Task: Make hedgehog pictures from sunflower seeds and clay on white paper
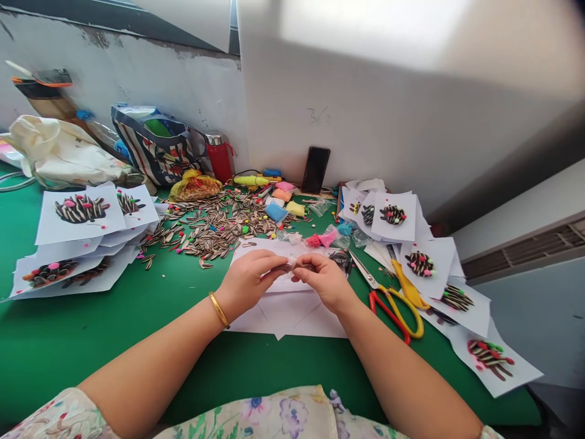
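Both hands work above the middle of the green desk. The left hand and the right hand pinch together a small translucent piece, too small for telling what it is. Under them lie white paper sheets. A gold bangle is around the left wrist. Just beside the right hand are scissors with red and yellow handles. Near the back edge of the desk is spread a pile of striped sunflower seeds, and papers with seed pictures lie along the left and right edges.
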`<state>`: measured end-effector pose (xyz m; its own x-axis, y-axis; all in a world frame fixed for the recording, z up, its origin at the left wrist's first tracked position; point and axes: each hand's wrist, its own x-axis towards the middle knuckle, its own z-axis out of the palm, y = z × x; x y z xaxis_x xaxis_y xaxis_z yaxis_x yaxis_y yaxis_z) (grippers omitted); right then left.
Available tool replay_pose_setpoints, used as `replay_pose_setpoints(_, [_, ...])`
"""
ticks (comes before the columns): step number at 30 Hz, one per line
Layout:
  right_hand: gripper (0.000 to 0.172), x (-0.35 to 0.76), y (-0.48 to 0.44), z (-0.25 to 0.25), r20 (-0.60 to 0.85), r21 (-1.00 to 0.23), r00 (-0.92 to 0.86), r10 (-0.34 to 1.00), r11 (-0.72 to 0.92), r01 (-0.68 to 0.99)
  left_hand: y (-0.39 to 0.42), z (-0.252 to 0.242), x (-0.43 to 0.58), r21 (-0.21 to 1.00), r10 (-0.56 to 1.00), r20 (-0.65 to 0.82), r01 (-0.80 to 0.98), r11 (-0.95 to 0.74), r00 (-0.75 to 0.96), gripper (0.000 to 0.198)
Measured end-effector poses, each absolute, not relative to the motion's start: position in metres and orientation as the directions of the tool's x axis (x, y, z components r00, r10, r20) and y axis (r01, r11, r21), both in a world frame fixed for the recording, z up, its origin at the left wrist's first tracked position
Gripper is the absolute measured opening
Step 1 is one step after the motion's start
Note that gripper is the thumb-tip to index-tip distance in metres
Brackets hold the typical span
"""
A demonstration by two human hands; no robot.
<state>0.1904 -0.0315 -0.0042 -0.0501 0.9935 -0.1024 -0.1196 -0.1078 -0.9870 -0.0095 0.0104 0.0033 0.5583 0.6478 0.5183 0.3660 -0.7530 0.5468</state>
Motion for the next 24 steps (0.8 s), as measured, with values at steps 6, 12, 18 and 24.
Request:
replay_pose_setpoints(6, [0.04, 0.191, -0.031, -0.009, -0.038, -0.998, -0.055, 0.998, -0.04, -0.046, 0.01, 0.007, -0.009, 0.625, 0.739, 0.426, 0.42, -0.657, 0.522, 0.018])
replay_pose_setpoints(12, [0.036, 0.184, -0.035, -0.008, 0.054, -0.997, -0.056, 0.997, 0.057, 0.044, 0.007, 0.006, -0.006, 0.737, 0.803, 0.236, 0.437, -0.515, 0.548, 0.02])
replay_pose_setpoints(18, [0.026, 0.188, -0.032, -0.007, 0.014, -0.998, 0.016, 1.0, 0.015, -0.055, 0.007, 0.01, -0.004, 0.868, 0.841, 0.172, 0.325, -0.376, 0.512, 0.025])
replay_pose_setpoints(24, [0.032, 0.196, -0.024, -0.01, -0.027, -0.981, 0.113, 0.993, -0.004, -0.196, 0.011, 0.009, -0.005, 0.99, 0.901, 0.047, 0.1, -0.099, 0.43, 0.036])
